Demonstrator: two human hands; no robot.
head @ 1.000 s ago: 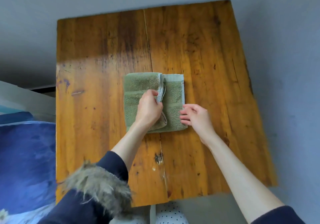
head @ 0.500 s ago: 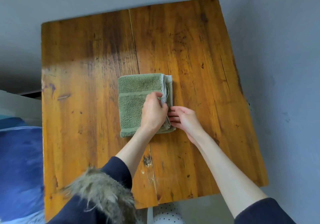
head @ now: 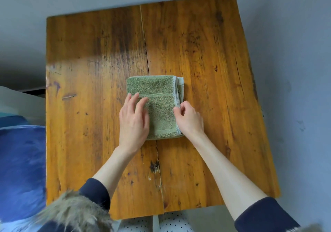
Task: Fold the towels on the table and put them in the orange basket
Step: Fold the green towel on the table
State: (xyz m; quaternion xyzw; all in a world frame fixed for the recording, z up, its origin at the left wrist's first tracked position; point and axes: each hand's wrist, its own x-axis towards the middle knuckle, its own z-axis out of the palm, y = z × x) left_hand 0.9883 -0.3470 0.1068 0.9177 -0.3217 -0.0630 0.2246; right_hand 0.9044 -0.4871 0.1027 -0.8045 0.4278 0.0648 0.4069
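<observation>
- Head view: the green towel lies folded into a compact rectangle at about the middle of the wooden table, which gives both hands room to work on every side of it.
- Its stacked, pale-trimmed edges sit along the towel's right side, slightly stepped rather than flush, so that side probably needs tidying.
- The left hand lies flat on the left part of the towel with fingers straight and spread, grasping nothing. It looks placed there to pin the layers down and smooth the pile.
- The right hand sits at the towel's right edge with fingers curled in against the stacked hems. It appears to pinch or nudge them into line, though whether it actually grips the cloth is hard to tell.
- Judged from this, the fold is essentially done and the hands are squaring it up before lifting.
- The orange basket is not in view, so the towel has yet to go into it.
- To the left of the table, a blue surface fills the lower corner. Dark sleeves with a fur trim frame the bottom edge.
</observation>
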